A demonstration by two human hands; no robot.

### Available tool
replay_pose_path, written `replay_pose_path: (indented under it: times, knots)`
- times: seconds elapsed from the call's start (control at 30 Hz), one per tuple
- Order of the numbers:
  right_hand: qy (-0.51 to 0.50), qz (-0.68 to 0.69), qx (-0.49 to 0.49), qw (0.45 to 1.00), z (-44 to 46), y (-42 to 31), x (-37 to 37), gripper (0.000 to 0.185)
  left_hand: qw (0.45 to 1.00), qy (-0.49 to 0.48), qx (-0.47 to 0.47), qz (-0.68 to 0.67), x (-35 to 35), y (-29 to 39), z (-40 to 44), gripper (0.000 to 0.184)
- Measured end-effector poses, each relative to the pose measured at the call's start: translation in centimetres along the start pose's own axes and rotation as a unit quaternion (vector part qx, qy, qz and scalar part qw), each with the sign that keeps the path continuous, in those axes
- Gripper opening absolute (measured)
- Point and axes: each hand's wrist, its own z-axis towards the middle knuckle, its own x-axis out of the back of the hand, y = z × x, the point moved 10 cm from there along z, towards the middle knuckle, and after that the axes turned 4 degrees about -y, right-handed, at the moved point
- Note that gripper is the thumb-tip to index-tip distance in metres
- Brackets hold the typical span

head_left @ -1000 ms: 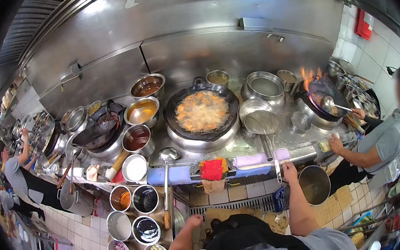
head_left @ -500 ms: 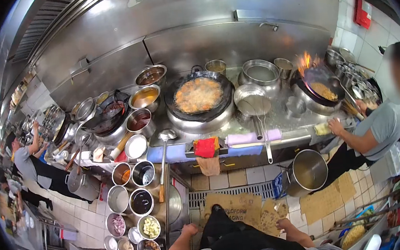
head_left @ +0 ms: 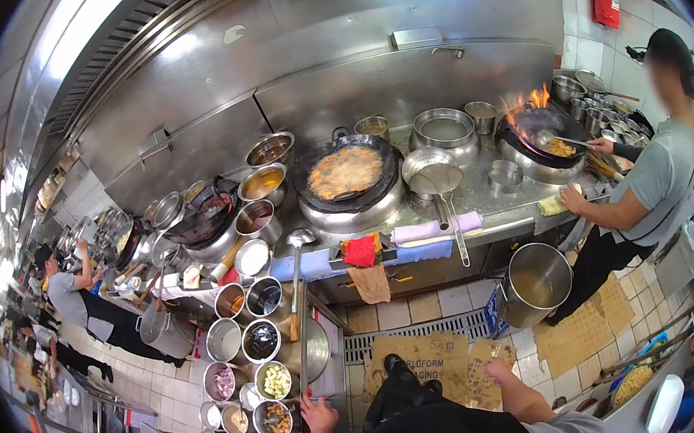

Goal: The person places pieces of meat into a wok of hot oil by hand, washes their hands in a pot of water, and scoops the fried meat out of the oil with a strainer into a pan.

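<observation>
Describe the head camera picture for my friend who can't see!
A person's bare left hand is beside round steel pots of food, their right hand above brown floor cardboard. Beyond, golden-orange food fries in a round black wok; at right, a grey-shirted co-worker tends a flaming black wok.

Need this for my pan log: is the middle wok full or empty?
Not empty: the middle wok holds pale foam with orange-brown pieces; depth unclear.

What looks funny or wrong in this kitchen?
The cardboard on the tiled floor: it has printing on it, like box packaging, so it's an odd mat. Flames also rise at the edge of the right-hand wok, which looks startling but may be normal cooking.
</observation>
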Motion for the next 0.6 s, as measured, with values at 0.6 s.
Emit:
replay_pose_path:
  times: [0.6]
  knots:
    - [-0.044,0.067,-0.095,0.992,-9.3,-2.9,-3.4,0.023,0.991,-0.025,0.128,-0.001,-0.3,0.8,-0.2,0.034]
